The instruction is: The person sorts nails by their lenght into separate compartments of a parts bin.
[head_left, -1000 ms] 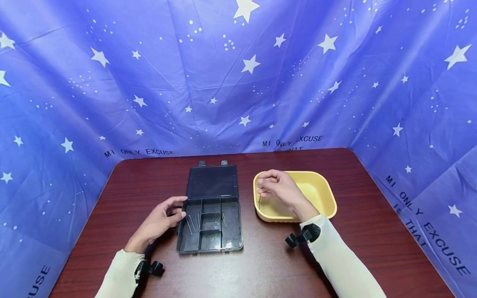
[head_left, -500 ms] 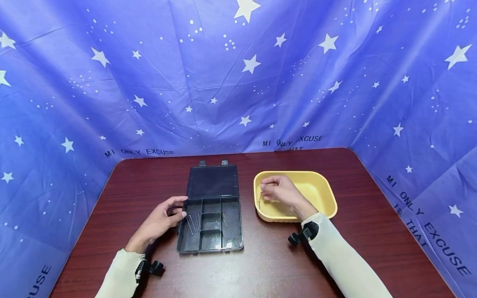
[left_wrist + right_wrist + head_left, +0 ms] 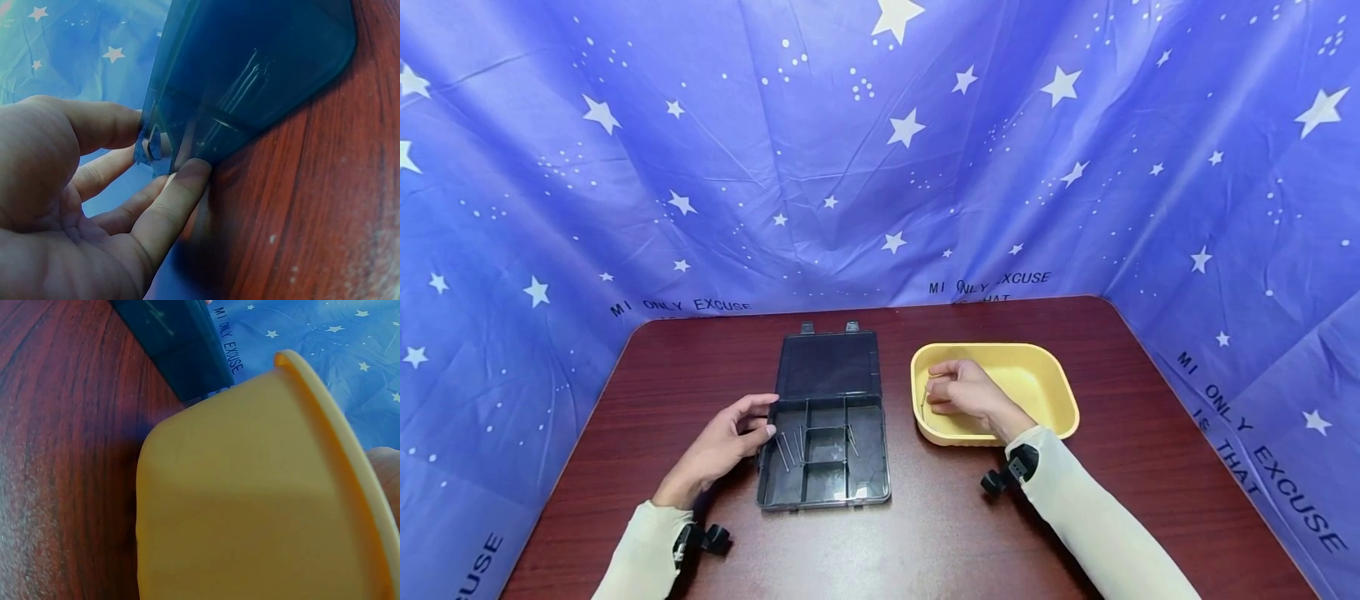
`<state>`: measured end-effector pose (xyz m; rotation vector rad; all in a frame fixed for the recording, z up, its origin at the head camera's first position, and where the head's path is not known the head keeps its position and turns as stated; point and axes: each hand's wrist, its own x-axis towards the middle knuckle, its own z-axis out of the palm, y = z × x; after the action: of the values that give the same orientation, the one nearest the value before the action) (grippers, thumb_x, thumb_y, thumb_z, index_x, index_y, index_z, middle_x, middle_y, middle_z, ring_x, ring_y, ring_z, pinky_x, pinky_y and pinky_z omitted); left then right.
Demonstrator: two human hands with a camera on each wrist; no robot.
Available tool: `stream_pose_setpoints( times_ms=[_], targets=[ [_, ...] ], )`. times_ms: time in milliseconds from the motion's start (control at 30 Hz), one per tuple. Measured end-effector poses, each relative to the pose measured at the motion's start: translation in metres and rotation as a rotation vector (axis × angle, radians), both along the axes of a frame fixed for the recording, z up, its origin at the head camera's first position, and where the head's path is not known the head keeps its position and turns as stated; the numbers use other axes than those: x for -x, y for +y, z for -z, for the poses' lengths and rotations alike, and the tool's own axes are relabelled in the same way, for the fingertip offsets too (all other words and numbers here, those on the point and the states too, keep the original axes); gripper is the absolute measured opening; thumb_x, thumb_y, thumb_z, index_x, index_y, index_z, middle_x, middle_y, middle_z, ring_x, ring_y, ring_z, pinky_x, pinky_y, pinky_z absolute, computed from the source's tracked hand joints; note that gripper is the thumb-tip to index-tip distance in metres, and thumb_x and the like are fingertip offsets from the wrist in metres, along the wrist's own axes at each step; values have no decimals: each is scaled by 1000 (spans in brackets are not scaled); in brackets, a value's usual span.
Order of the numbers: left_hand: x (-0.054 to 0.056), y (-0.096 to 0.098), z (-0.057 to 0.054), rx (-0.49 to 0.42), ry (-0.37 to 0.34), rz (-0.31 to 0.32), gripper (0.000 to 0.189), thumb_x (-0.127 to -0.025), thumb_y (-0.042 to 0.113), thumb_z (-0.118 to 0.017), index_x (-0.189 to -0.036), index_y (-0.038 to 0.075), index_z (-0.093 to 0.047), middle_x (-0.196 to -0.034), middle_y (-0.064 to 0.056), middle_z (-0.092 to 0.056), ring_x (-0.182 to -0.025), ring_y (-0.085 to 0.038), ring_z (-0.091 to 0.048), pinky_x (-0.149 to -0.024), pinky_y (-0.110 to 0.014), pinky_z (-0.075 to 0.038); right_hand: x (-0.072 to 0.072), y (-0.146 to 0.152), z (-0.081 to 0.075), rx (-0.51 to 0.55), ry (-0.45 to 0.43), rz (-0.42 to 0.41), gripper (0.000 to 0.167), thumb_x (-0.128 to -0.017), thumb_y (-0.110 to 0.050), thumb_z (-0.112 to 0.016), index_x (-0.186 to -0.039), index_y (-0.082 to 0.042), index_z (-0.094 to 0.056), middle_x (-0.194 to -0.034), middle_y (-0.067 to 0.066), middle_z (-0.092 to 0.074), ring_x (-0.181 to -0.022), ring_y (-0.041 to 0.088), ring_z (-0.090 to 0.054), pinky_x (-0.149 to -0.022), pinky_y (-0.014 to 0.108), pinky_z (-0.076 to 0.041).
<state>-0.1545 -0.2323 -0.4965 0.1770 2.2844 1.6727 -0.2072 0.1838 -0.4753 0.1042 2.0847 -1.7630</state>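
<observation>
My left hand [image 3: 726, 442] holds the left side of a dark see-through compartment box [image 3: 867, 492], its lid raised at the back. In the left wrist view, the fingertips [image 3: 192, 170] touch the box wall around a small side clip. Several thin nails [image 3: 785, 452] lie in the left compartment, and more nails [image 3: 852, 440] lie to the right of the divider. My right hand [image 3: 973, 396] reaches into a yellow plastic basin [image 3: 1052, 379] with bent fingers. A thin nail-like piece [image 3: 923, 402] shows by its fingertips at the basin's left wall; I cannot tell whether they pinch it.
Both stand on a dark red wood-grain table [image 3: 895, 550], with the basin to the right of the box. A blue star-patterned curtain [image 3: 820, 167] closes off the back and sides. Each wrist wears a small black camera [image 3: 1000, 479].
My right hand has dropped lower into the basin and shifted slightly right. The left hand and the box stay where they were.
</observation>
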Motion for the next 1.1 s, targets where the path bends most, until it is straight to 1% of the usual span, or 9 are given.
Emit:
stream_pose_setpoints(
  times_ms=[133, 267, 367, 500, 600, 800, 967, 1100],
  targets=[
    [1, 0, 1, -4, -4, 4, 54, -101, 8, -71, -151, 9, -52, -142, -27, -54, -101, -11, -63, -69, -28, -56, 0, -1, -1, 37, -19, -8, 54, -96, 7, -64, -145, 16, -43, -108, 14, -72, -95, 17, -71, -97, 41, -61],
    [1, 1, 1, 2, -3, 3, 53, -101, 8, -70, -151, 9, -53, -142, -27, -54, -104, -13, -63, -70, -29, -57, -1, -1, -1, 78, -35, -14, 53, -95, 10, -63, -144, 18, -42, -105, 13, -72, -94, 15, -71, -101, 39, -59],
    [0, 1, 0, 2, -4, 3, 53, -101, 8, -70, -151, 8, -53, -142, -27, -54, -109, -16, -63, -73, -29, -58, -3, -1, -1, 75, -37, -34, 52, -94, 11, -64, -141, 20, -43, -104, 15, -73, -93, 15, -72, -98, 38, -60],
    [0, 2, 0, -5, -8, 5, 54, -101, 9, -70, -152, 8, -52, -144, -27, -54, -112, -17, -62, -76, -29, -59, -4, 0, -1, 49, -31, -77, 48, -95, 8, -65, -137, 20, -46, -105, 16, -75, -91, 15, -73, -96, 38, -61],
    [0, 1, 0, -2, -9, 3, 54, -101, 9, -70, -152, 9, -52, -144, -27, -54, -111, -15, -63, -75, -29, -59, -3, 0, 0, 36, -29, -104, 44, -96, 6, -65, -135, 19, -50, -104, 13, -76, -90, 14, -73, -94, 36, -62],
    [0, 0, 2, 6, -17, -3, 54, -102, 9, -70, -152, 9, -51, -143, -26, -54, -106, -11, -64, -74, -29, -58, -3, -2, 3, 31, -44, -118, 38, -96, 5, -68, -130, 18, -57, -99, 9, -75, -87, 14, -73, -89, 32, -63],
    [0, 1, 3, 7, -26, -2, 53, -102, 9, -69, -152, 10, -52, -142, -25, -54, -104, -11, -64, -74, -29, -59, -6, -4, 2, 60, -47, -152, 34, -96, 7, -66, -127, 18, -60, -100, 9, -72, -90, 14, -71, -92, 33, -62],
    [1, 1, 4, 3, -28, -6, 53, -102, 9, -69, -152, 10, -52, -141, -25, -55, -103, -11, -64, -74, -28, -59, -7, -4, 4, 75, -41, -167, 33, -95, 8, -67, -126, 18, -61, -99, 9, -72, -91, 14, -71, -91, 31, -61]
  ],
)
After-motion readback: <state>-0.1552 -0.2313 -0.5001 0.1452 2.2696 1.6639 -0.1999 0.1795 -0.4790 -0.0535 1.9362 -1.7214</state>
